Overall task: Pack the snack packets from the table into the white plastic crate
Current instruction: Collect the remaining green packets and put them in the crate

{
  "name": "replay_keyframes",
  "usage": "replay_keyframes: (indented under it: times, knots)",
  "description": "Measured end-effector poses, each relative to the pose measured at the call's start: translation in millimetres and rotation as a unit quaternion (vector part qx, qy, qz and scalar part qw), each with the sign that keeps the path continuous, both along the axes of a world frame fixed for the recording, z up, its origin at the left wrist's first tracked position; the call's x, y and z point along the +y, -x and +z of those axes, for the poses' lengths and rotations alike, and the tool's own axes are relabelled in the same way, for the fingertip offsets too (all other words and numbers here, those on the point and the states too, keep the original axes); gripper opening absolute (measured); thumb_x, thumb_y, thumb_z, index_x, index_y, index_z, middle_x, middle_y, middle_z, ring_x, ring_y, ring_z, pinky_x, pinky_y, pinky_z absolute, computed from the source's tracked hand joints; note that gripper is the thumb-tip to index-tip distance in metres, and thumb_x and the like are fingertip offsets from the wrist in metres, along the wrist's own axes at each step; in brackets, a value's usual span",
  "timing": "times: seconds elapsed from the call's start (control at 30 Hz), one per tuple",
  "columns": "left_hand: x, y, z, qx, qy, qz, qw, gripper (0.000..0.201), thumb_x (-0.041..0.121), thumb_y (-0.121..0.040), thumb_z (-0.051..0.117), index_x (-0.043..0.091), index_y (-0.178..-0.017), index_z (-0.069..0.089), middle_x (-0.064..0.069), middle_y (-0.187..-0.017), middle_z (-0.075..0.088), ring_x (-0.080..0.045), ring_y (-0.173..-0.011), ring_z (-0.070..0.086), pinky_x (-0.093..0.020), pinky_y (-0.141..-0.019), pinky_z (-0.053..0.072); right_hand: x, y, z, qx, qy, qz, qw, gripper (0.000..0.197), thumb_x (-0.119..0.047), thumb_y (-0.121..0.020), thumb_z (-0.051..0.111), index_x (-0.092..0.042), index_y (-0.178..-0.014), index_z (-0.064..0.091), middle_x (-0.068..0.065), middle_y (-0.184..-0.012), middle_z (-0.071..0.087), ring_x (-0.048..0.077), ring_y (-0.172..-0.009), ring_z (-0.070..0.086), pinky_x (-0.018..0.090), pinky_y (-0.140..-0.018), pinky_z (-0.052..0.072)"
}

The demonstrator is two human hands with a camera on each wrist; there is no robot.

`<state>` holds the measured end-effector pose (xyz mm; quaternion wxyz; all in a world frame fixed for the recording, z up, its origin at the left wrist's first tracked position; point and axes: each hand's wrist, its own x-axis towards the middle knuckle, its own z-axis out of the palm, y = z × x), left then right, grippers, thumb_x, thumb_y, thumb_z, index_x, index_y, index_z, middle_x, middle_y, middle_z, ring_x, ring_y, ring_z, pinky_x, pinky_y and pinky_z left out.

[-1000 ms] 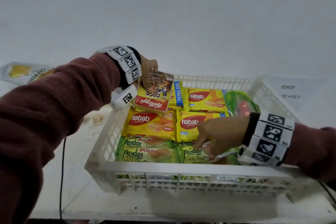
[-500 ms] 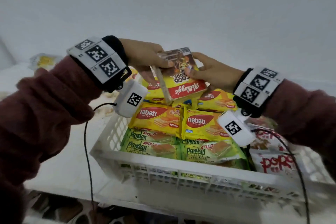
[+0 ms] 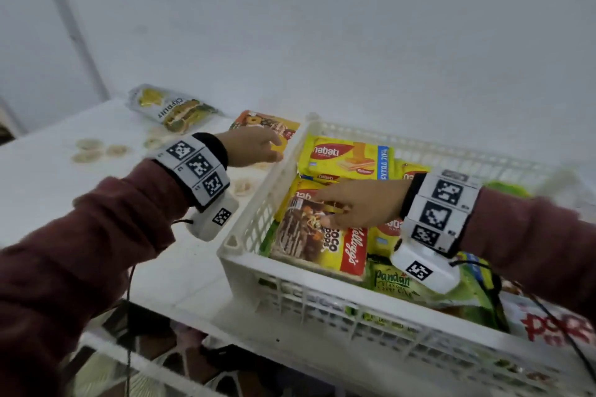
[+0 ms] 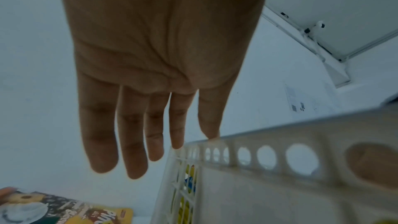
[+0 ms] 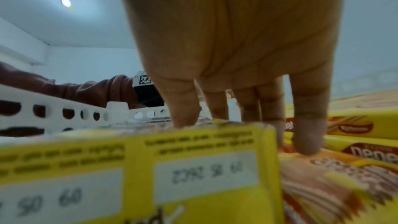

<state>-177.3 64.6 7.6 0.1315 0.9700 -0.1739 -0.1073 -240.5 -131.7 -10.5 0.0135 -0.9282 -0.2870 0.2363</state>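
Note:
A yellow Coco Pops box [image 3: 322,245] [image 5: 193,176] lies tilted at the left end of the white plastic crate [image 3: 258,213] [image 5: 64,113], on top of other packets. My right hand [image 3: 322,208] [image 5: 237,117] lies on its upper part with fairly straight fingers touching it. My left hand [image 3: 261,148] [image 4: 146,142] is outside the crate's left wall [image 4: 280,151], flat and empty. It hovers over an orange-yellow snack packet [image 3: 254,121] [image 4: 75,210] on the table beside the crate's far left corner.
Yellow nabati packets [image 3: 348,156], green pandan packets [image 3: 396,282] and a red-lettered white bag [image 3: 548,325] fill the crate. A green-yellow chip bag [image 3: 174,108] lies at the table's back left. Round pale pieces [image 3: 96,150] are scattered on the table to the left.
Both hands held the Coco Pops box above the crate. Now it lies in the crate under my right hand. My left hand has let go and moved left over the orange packet.

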Motion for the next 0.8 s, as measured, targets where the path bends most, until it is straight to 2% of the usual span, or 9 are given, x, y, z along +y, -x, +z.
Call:
replay_keyframes:
  times: [0.07,0.17,0.27,0.37,0.47,0.53,0.63,0.73,0.8]
  knots:
    - [1.6,-3.4,-5.0,0.001,0.041,-0.003,0.999,0.039,0.028,-0.095,0.048,0.011,-0.130,0.048,-0.008,-0.131,0.051,-0.019,-0.116,0.048,-0.021,-0.090,0.034,1.7,0.3,-2.5,-0.013,0.031,0.007,0.999,0.051,-0.039,-0.097,0.036,-0.011,-0.139,0.033,0.010,-0.123,0.046,0.018,-0.100,0.042,0.025,-0.085,0.033]
    - [0.1,-6.3,-9.5,0.016,0.077,-0.007,0.997,0.040,0.028,-0.096,0.046,0.011,-0.132,0.046,-0.008,-0.128,0.052,-0.014,-0.099,0.049,-0.021,-0.080,0.038,3.2,0.7,-1.3,0.006,0.005,-0.020,1.000,0.054,-0.038,-0.096,0.040,-0.017,-0.144,0.027,0.007,-0.132,0.048,0.018,-0.105,0.048,0.018,-0.081,0.031]
    - [-4.4,-8.5,-13.2,0.031,0.096,-0.010,0.995,0.039,0.024,-0.097,0.042,0.005,-0.131,0.043,-0.015,-0.121,0.057,-0.025,-0.098,0.057,-0.018,-0.062,0.039,5.7,1.3,-0.4,0.005,-0.013,-0.026,1.000,0.053,-0.036,-0.094,0.045,-0.020,-0.143,0.030,0.007,-0.127,0.053,0.016,-0.101,0.053,0.019,-0.076,0.037]
    - [-5.6,-7.8,-16.1,0.033,0.092,-0.015,0.995,0.038,0.022,-0.099,0.037,0.004,-0.132,0.040,-0.016,-0.121,0.056,-0.028,-0.107,0.057,-0.024,-0.076,0.043,14.1,5.7,-5.8,0.040,0.025,-0.013,0.999,0.053,-0.033,-0.098,0.038,-0.019,-0.146,0.023,-0.008,-0.106,0.057,0.004,-0.083,0.048,0.017,-0.073,0.034]
    - [-0.9,-8.3,-18.5,0.038,0.082,-0.036,0.995,0.041,0.024,-0.100,0.033,0.006,-0.137,0.035,-0.014,-0.129,0.051,-0.027,-0.112,0.055,-0.029,-0.093,0.041,16.7,2.1,-3.5,0.048,0.039,-0.042,0.997,0.053,-0.034,-0.099,0.034,-0.022,-0.148,0.019,-0.019,-0.083,0.041,-0.004,-0.071,0.038,0.015,-0.069,0.032]
    - [4.5,-10.1,-19.5,0.041,0.068,-0.052,0.996,0.043,0.026,-0.100,0.033,0.009,-0.140,0.033,-0.012,-0.136,0.047,-0.026,-0.121,0.049,-0.029,-0.100,0.036,15.4,-1.6,10.5,0.022,0.026,-0.069,0.997,0.049,-0.031,-0.098,0.037,-0.024,-0.146,0.026,-0.018,-0.092,0.046,-0.002,-0.078,0.041,0.012,-0.072,0.035]
    - [15.4,-15.4,-17.5,0.033,0.068,-0.061,0.995,0.043,0.032,-0.098,0.039,0.015,-0.137,0.037,-0.009,-0.134,0.049,-0.024,-0.122,0.047,-0.027,-0.099,0.035,18.2,-4.3,39.7,-0.040,0.020,-0.093,0.995,0.043,-0.029,-0.098,0.039,-0.026,-0.141,0.034,-0.005,-0.110,0.050,0.009,-0.094,0.044,0.020,-0.082,0.034]
    - [28.9,-15.4,-11.4,0.006,0.083,-0.063,0.995,0.044,0.033,-0.096,0.045,0.018,-0.136,0.041,-0.004,-0.136,0.047,-0.020,-0.124,0.045,-0.026,-0.100,0.034,30.7,-5.1,67.3,-0.087,0.027,-0.111,0.990,0.042,-0.030,-0.097,0.040,-0.027,-0.139,0.035,-0.005,-0.109,0.048,0.010,-0.095,0.044,0.019,-0.082,0.031]
    - [40.3,-10.9,-4.2,-0.026,0.082,-0.065,0.994,0.045,0.032,-0.095,0.046,0.020,-0.139,0.039,-0.001,-0.145,0.039,-0.018,-0.131,0.038,-0.026,-0.105,0.030,42.6,-6.4,80.9,-0.114,0.028,-0.112,0.987,0.044,-0.031,-0.097,0.041,-0.026,-0.140,0.034,-0.002,-0.123,0.050,0.012,-0.104,0.047,0.020,-0.087,0.033]
